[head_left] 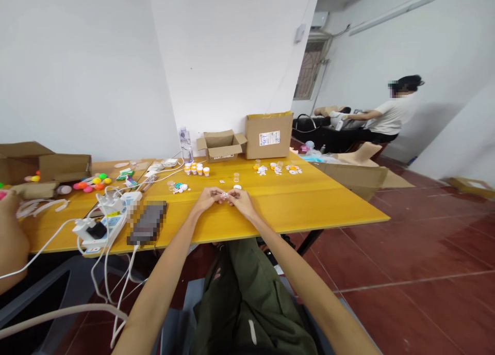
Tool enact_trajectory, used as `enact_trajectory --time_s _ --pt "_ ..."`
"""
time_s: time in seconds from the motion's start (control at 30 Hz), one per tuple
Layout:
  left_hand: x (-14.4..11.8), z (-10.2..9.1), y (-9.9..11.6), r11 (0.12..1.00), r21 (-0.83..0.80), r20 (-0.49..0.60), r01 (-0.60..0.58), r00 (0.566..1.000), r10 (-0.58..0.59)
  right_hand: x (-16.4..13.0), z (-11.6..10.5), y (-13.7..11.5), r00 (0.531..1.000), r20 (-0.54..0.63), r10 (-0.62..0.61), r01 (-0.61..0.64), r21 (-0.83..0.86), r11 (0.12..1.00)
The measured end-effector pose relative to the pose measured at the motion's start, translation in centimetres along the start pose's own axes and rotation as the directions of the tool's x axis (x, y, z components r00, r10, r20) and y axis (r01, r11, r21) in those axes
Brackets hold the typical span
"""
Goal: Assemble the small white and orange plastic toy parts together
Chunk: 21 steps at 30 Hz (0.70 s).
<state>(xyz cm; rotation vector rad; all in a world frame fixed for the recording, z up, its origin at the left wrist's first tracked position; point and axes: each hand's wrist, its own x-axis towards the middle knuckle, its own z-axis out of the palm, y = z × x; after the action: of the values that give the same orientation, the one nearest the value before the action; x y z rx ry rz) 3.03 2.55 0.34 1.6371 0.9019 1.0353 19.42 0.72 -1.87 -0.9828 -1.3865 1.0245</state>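
My left hand (209, 197) and my right hand (240, 199) meet above the front part of the yellow table (309, 200). Both are closed, their fingertips pinching a small white piece with dark spots (224, 195) from either side; its kind is too small to make out. Just beyond my right hand lies a white round cap (237, 187), with a small clear cup (236, 177) behind it. Another little white piece (221, 181) rests on the table past my fingers. To the left is a small pile of white and teal parts (180, 188).
Several orange-and-white jars (199, 169) stand before an open carton (224, 146) and a taller cardboard box (269, 135). Piles of white and orange parts (276, 168) lie right. A phone (147, 222), power strip (112, 221) and cables are left, near another person's arm (13, 236).
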Motion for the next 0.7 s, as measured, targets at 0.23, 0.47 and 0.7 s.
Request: enact_trajectory --time_s 0.23,0.47,0.7 --pt "-0.1 0.01 0.29 1.0 0.023 0.008 0.0 1.0 0.0 0.09 -0.04 0.1 1.0 -0.009 -0.002 0.002 0.021 1.0" --pt "-0.06 0.21 0.24 1.0 -0.014 -0.002 -0.011 1.0 0.011 0.21 -0.08 0.42 1.0 0.006 -0.001 0.001 0.034 0.999" --pt "-0.08 -0.09 0.35 0.999 0.007 -0.104 -0.047 0.993 0.047 0.28 0.36 0.81 0.996 0.071 -0.048 0.052 -0.063 0.997"
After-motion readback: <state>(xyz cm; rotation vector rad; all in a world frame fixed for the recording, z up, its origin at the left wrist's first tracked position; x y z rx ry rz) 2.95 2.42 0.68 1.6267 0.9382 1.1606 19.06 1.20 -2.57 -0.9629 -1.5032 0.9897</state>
